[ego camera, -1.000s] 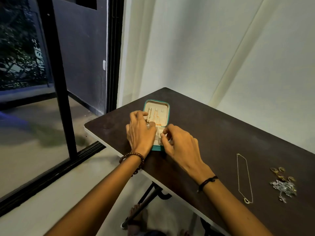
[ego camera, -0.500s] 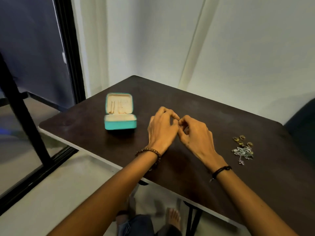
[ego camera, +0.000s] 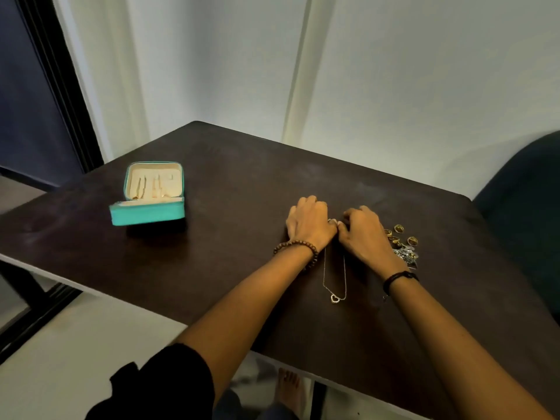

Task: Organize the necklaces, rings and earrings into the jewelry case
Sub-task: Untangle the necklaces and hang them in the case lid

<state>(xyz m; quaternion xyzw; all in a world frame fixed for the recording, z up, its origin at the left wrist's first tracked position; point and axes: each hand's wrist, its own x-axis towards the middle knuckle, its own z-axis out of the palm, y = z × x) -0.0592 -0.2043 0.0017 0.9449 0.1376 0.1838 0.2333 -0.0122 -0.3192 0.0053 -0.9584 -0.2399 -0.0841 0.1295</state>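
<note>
The left hand and right hand met, fingers curled, pinching the far end of the heart-pendant necklace, its chain lying near-to-far with the pendant nearest, while the open jewelry case stood well left, on the left hand's side.

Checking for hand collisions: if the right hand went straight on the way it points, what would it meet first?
The left hand: the right hand points far-left, its fingertips touching it where both seem to pinch the necklace.
</note>
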